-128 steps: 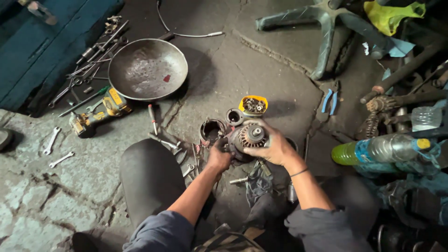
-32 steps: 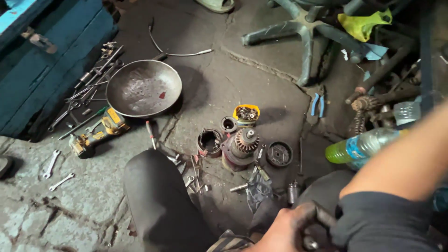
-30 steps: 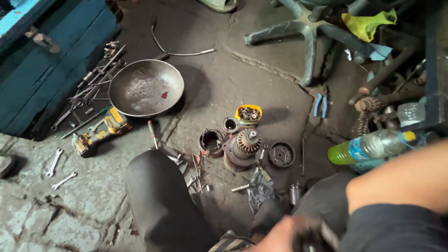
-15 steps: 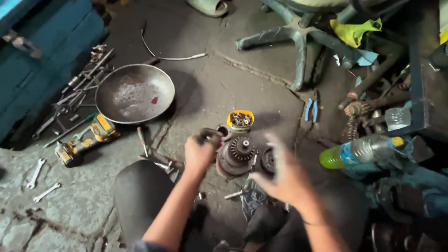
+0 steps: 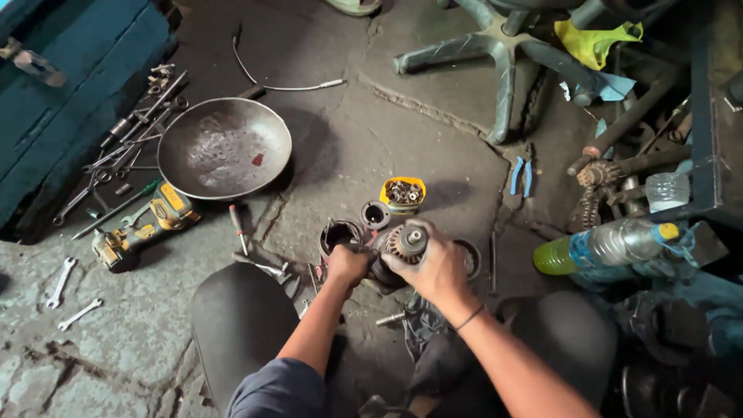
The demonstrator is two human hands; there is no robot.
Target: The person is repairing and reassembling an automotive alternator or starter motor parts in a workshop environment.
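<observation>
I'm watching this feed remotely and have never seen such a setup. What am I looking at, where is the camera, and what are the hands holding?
The single view comes from a camera worn on a person's head, looking down at their own bare hands above a cracked concrete floor. The left hand and right hand both grip a round, ribbed metal motor part. Nearby lie a yellow tub of small hardware, a metal pan, a yellow power tool, blue-handled pliers, wrenches and a plastic bottle.

A metal pan (image 5: 224,147) lies far left, a yellow power tool (image 5: 143,230) nearer; blue pliers (image 5: 521,172) and a plastic bottle (image 5: 611,244) right.
</observation>
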